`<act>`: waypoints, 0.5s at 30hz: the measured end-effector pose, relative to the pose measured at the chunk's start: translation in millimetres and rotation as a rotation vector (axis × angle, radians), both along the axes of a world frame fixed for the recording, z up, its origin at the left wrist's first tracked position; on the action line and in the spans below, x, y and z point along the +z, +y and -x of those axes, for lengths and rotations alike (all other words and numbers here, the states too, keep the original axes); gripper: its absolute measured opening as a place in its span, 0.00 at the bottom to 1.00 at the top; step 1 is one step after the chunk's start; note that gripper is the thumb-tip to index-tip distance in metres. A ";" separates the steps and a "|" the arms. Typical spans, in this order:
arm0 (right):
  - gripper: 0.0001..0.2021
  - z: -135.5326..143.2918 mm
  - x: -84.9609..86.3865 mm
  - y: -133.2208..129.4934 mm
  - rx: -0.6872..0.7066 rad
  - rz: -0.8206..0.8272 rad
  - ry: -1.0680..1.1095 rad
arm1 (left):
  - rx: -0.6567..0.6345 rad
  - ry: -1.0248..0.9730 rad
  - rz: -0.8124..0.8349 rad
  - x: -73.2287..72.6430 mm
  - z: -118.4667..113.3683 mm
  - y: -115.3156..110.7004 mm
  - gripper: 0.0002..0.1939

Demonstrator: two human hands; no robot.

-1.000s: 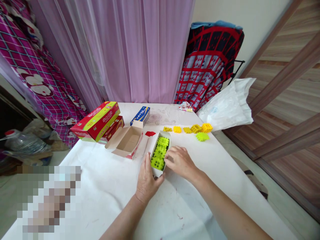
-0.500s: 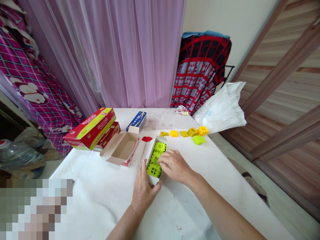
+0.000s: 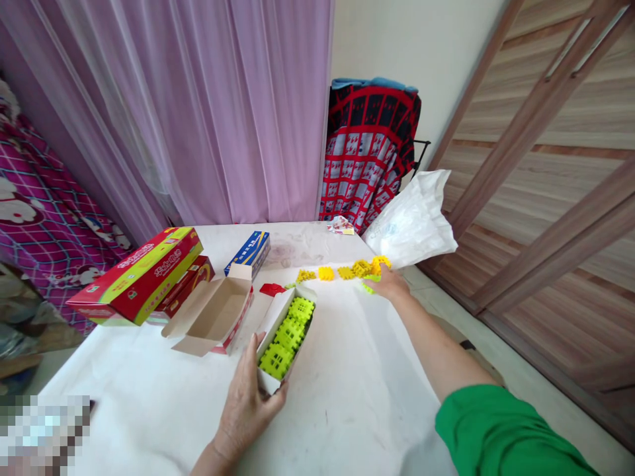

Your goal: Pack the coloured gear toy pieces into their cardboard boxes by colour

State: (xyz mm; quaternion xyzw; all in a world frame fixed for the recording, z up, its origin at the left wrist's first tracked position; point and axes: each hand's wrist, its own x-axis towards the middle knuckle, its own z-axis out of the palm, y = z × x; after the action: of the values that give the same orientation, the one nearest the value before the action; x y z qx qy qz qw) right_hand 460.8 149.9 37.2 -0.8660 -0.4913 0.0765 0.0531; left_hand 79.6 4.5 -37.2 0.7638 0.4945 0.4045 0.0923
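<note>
A narrow white open box (image 3: 272, 322) with lime-green plastic building pieces (image 3: 288, 336) inside is held by my left hand (image 3: 248, 387), thumb at the near end and fingers along the left side. My right hand (image 3: 391, 284) stretches to the far right of the table, its fingers closed over a loose lime-green piece (image 3: 368, 287) that they partly cover. Beside those fingers, several yellow pieces (image 3: 346, 272) lie in a row running left. A red piece (image 3: 271, 289) rests left of the white box's far end.
An open cardboard box (image 3: 218, 317) stands left of my left hand. Behind it are red-and-yellow (image 3: 149, 271) and dark red cartons (image 3: 183, 287) and a blue box (image 3: 248, 252). A white plastic bag (image 3: 411, 215) sits at the right table edge; a crumpled wrapper (image 3: 341, 225) lies at the back.
My right hand has left the green pieces in the white box and reached right to the loose green piece. My left hand still holds the box. The view has turned rightward.
</note>
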 end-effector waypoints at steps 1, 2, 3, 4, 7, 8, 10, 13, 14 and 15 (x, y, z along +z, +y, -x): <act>0.40 1.3 -2.8 4.6 0.010 0.035 -0.010 | 0.001 0.000 0.007 0.0 -0.4 -0.7 0.50; 0.39 2.7 -5.2 8.6 0.022 0.066 -0.019 | 0.002 0.000 0.012 0.0 -0.8 -1.4 0.49; 0.36 4.1 -7.3 11.9 0.034 0.092 -0.026 | 0.003 0.000 0.014 0.0 -1.2 -1.9 0.49; 0.34 5.0 -8.9 14.6 0.044 0.111 -0.031 | 0.004 -0.001 0.014 0.0 -1.5 -2.3 0.49; 0.28 5.9 -11.5 19.3 0.050 0.131 -0.035 | 0.000 -0.011 0.001 -0.6 -1.8 -2.3 0.49; 0.28 6.0 -11.9 20.0 0.044 0.132 -0.037 | -0.002 -0.016 -0.001 -1.1 -1.8 -2.1 0.48; 0.29 5.8 -12.8 20.5 0.028 0.131 -0.041 | -0.006 -0.021 0.001 -2.3 -1.8 -1.8 0.48; 0.33 3.9 -14.2 19.6 0.010 0.127 -0.046 | -0.014 -0.022 0.007 -3.9 -1.6 -1.8 0.47; 0.34 2.5 -14.1 18.8 0.012 0.106 -0.042 | -0.017 -0.022 0.005 -4.0 -1.7 -1.9 0.47; 0.35 0.8 -13.3 17.6 0.033 0.063 -0.034 | -0.020 -0.022 0.000 -3.9 -1.8 -2.0 0.47</act>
State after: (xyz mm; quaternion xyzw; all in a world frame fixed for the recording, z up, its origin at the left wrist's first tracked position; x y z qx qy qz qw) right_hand 460.0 167.5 23.9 -0.8603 -0.5035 0.0783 0.0163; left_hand 81.3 2.5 -41.1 0.7641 0.4859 0.4119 0.1020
